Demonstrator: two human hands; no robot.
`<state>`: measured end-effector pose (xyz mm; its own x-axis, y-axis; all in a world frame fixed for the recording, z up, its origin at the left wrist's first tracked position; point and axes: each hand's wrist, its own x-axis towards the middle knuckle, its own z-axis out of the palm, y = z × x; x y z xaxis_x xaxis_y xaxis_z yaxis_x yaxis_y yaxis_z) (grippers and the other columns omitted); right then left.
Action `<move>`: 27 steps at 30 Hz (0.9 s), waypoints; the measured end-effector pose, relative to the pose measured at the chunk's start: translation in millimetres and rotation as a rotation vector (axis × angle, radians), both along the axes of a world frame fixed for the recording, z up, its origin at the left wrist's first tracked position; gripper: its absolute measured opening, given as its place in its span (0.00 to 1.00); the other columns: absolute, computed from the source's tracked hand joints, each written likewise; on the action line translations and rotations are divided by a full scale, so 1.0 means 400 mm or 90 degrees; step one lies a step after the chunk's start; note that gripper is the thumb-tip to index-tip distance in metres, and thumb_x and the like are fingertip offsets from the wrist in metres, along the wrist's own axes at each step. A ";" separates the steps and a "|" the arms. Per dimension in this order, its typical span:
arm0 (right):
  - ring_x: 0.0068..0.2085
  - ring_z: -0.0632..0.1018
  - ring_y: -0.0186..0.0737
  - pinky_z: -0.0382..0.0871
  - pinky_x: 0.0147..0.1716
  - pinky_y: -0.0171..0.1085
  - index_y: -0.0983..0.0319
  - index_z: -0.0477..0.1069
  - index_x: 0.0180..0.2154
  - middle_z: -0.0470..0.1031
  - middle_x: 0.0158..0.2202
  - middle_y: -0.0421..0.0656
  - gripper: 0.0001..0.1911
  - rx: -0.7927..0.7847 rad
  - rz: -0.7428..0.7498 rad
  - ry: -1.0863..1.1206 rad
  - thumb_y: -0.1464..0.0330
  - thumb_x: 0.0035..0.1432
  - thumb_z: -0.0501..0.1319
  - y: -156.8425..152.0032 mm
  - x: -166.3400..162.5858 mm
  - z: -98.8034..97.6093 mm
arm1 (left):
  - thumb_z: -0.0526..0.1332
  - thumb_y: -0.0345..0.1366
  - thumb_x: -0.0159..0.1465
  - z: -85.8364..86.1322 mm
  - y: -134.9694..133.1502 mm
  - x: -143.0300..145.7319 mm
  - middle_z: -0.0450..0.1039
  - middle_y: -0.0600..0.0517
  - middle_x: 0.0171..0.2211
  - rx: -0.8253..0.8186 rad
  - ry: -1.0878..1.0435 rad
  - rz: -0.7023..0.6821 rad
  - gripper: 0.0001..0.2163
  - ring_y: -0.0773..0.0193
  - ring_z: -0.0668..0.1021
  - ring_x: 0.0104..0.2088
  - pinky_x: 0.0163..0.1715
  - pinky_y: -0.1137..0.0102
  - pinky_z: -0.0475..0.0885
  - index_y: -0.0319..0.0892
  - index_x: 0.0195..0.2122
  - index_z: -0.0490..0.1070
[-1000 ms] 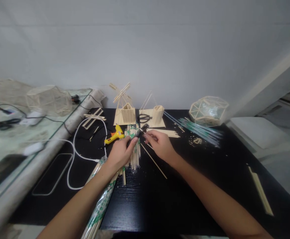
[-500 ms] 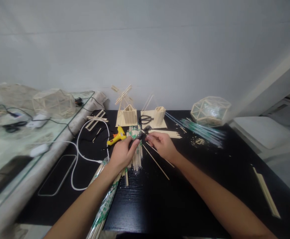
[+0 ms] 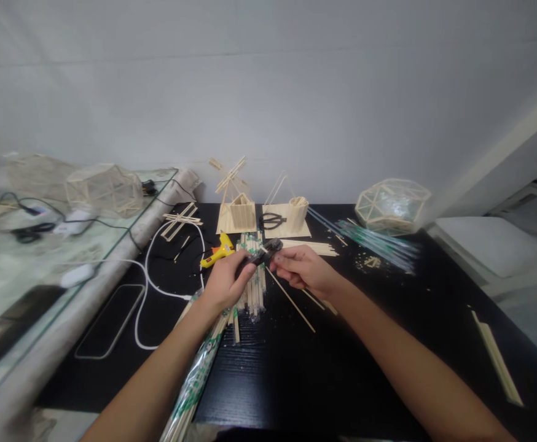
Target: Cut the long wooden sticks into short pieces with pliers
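Note:
My left hand (image 3: 226, 279) is closed round a dark hand tool (image 3: 272, 247), whose exact kind is hard to make out. My right hand (image 3: 308, 268) pinches beside the tool's far end. A thin wooden stick (image 3: 330, 307) comes out below the right palm; its pale tip shows across the tool, and the fingers cover its middle. Two loose sticks (image 3: 291, 301) lie on the table under the right hand. Under the tool is a wrapped bundle of sticks (image 3: 252, 288), with a yellow glue gun (image 3: 222, 248) to its left.
Two stick models, one with windmill blades (image 3: 242, 212) and one round (image 3: 298, 212), stand at the back on wooden bases near black scissors (image 3: 273, 221). A stick polyhedron (image 3: 392, 205) and green-wrapped packets (image 3: 379, 242) are right. A white cable (image 3: 145, 294) loops at left.
The tool's far end has shifted slightly right. My right hand has moved a little right and down, and a stick end now shows below its palm. The view has shifted slightly.

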<state>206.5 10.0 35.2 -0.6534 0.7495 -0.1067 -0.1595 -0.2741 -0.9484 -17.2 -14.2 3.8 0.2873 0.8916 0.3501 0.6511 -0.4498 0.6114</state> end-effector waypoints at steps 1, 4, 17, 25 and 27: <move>0.17 0.50 0.23 0.37 0.14 0.29 0.65 0.74 0.31 0.60 0.19 0.32 0.19 -0.016 0.008 0.006 0.55 0.57 0.69 0.002 0.001 0.000 | 0.46 0.53 0.72 0.000 0.000 0.000 0.71 0.51 0.30 -0.001 0.000 -0.001 0.21 0.59 0.73 0.32 0.35 0.67 0.64 0.42 0.36 0.68; 0.17 0.48 0.22 0.36 0.14 0.28 0.65 0.73 0.31 0.60 0.19 0.31 0.18 -0.048 0.020 0.018 0.56 0.56 0.70 0.006 0.004 -0.002 | 0.47 0.52 0.72 0.004 0.001 0.001 0.67 0.53 0.27 -0.009 0.005 -0.003 0.20 0.61 0.70 0.29 0.33 0.68 0.61 0.43 0.31 0.64; 0.22 0.67 0.26 0.60 0.15 0.26 0.65 0.74 0.38 0.69 0.27 0.38 0.16 0.020 -0.025 -0.060 0.59 0.58 0.69 0.028 0.017 -0.003 | 0.45 0.55 0.72 0.020 0.000 0.023 0.63 0.54 0.20 -0.106 0.025 0.060 0.26 0.64 0.68 0.25 0.29 0.68 0.57 0.43 0.23 0.62; 0.37 0.81 0.37 0.81 0.35 0.38 0.60 0.74 0.48 0.75 0.49 0.46 0.23 0.162 -0.010 -0.039 0.69 0.49 0.76 0.049 0.054 0.003 | 0.44 0.56 0.73 -0.002 -0.002 0.028 0.70 0.53 0.20 -0.180 0.002 -0.009 0.29 0.63 0.71 0.24 0.30 0.69 0.61 0.42 0.23 0.68; 0.37 0.82 0.40 0.81 0.35 0.39 0.62 0.76 0.46 0.79 0.40 0.45 0.22 0.131 0.016 -0.038 0.69 0.49 0.76 0.054 0.058 -0.004 | 0.44 0.55 0.73 0.000 -0.001 0.029 0.71 0.52 0.23 -0.147 0.017 -0.021 0.29 0.62 0.73 0.27 0.32 0.68 0.62 0.42 0.24 0.68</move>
